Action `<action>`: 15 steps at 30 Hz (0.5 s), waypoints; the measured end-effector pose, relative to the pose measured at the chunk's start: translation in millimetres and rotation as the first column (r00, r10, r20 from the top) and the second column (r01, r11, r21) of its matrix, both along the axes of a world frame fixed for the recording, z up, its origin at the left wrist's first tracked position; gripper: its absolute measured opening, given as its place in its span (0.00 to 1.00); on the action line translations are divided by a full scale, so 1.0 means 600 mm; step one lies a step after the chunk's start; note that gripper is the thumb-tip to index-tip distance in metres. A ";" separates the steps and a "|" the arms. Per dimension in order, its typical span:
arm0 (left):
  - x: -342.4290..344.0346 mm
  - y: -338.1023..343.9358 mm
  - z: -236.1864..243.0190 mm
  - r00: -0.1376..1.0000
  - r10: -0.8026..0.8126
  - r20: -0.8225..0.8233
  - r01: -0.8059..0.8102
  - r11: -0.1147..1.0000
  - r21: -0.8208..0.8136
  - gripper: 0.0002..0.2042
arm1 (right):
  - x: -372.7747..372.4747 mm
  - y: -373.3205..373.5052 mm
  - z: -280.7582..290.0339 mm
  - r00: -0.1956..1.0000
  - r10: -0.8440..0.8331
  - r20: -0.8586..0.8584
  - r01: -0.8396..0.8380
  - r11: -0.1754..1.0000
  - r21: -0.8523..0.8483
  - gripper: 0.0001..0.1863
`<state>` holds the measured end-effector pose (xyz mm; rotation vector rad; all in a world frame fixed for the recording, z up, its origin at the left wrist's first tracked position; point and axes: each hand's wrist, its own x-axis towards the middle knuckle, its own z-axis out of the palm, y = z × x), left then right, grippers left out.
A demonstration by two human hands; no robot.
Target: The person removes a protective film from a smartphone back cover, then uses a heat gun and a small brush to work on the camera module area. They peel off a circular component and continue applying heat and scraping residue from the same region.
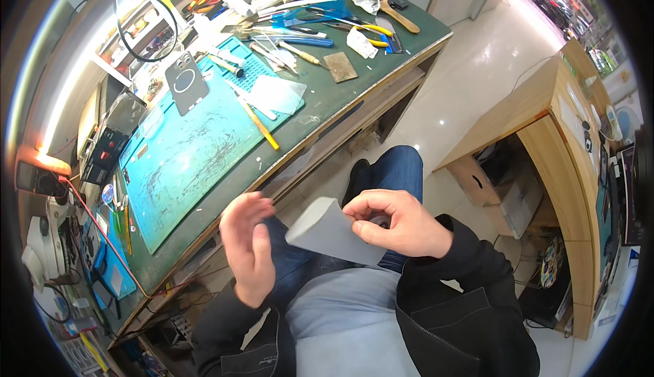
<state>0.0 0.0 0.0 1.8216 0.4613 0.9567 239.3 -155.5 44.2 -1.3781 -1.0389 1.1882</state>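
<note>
One grey sheet (pixel 334 234) was pinched between the thumb and fingers of your right hand (pixel 407 225), extending left of and below those fingertips. Your left hand (pixel 251 247), blurred, was open and empty, its fingers just left of the sheet. Gripping it was done; putting it down was not, so handling seemed partway. Its long axis slanted from upper left to lower right, the pale end facing your left fingers.

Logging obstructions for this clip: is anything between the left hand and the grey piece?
Nothing visible: only an open gap separates the left hand from the grey piece, which the right hand holds.
</note>
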 end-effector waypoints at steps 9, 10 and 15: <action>0.027 0.008 0.051 0.918 -0.382 0.104 0.223 0.282 -0.933 0.32 | 0.023 0.008 0.016 0.920 0.153 0.360 -0.194 0.978 0.081 0.14; 0.025 0.008 0.052 0.925 -0.367 0.097 0.213 0.291 -0.933 0.29 | 0.022 0.010 0.010 0.922 0.139 0.360 -0.186 0.977 0.101 0.14; 0.017 0.015 0.048 0.930 -0.363 0.061 0.216 0.405 -0.889 0.15 | 0.025 0.006 0.000 0.928 0.159 0.337 -0.208 0.972 0.114 0.13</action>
